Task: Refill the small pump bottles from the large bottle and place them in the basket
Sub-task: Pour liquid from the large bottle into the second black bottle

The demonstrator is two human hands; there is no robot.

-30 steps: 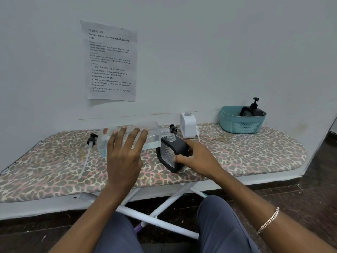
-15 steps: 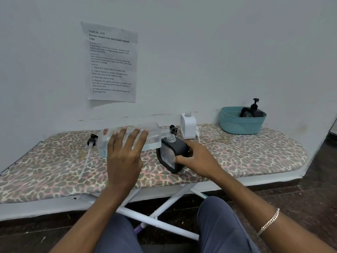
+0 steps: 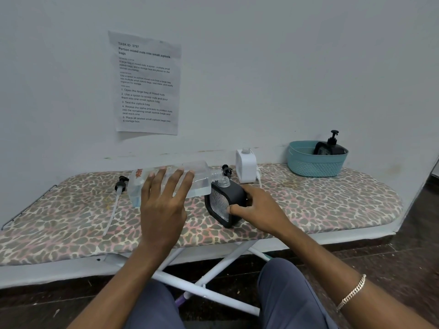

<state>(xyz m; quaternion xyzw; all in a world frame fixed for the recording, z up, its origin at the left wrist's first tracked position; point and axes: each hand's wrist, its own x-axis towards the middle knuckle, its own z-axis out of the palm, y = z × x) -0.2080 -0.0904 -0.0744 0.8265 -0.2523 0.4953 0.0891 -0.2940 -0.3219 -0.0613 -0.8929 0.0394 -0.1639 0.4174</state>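
My left hand [image 3: 164, 200] grips the large clear bottle [image 3: 202, 179], held on its side above the board with its open neck over the mouth of a small black bottle [image 3: 223, 200]. That small bottle has no pump on it and leans a little; my right hand [image 3: 256, 207] holds it from the right. Clear liquid lies in the large bottle. A white small bottle [image 3: 245, 166] without pump stands behind. The teal basket [image 3: 316, 167] at the far right holds a black pump bottle [image 3: 331, 147].
Everything stands on an ironing board [image 3: 332, 200] with a leopard-print cover, against a white wall. A pump with a long tube [image 3: 117, 193] lies at the left, another black pump head [image 3: 226, 169] behind the bottles. A paper sheet [image 3: 146, 84] hangs on the wall.
Hardly anything has moved; the large bottle stays tipped over the small black bottle's mouth, and both hands keep their hold.
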